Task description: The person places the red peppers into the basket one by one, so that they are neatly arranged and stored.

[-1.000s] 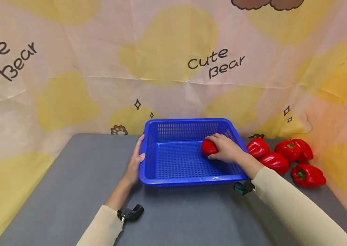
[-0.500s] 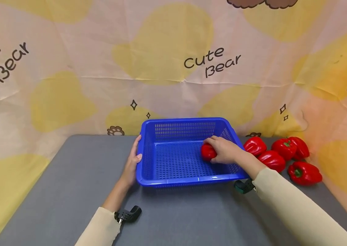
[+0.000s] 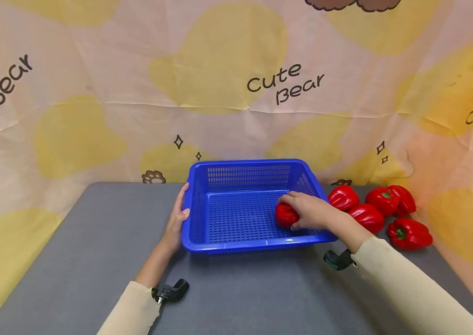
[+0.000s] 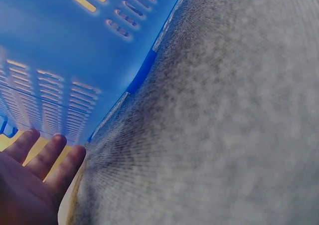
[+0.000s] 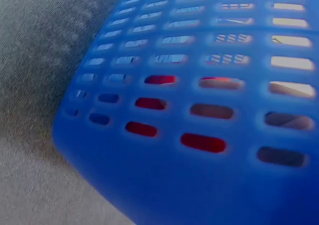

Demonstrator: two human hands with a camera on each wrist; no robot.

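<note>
My right hand (image 3: 313, 211) reaches inside the blue basket (image 3: 236, 242), fingers curled over a red pepper (image 3: 285, 216) that rests on the basket floor toward its right side. My left hand (image 3: 176, 223) lies flat against the basket's left outer wall, fingers straight, gripping nothing. The basket sits on the grey table (image 3: 94, 242). Four more red peppers (image 3: 380, 209) lie together on the table just right of the basket.
</note>
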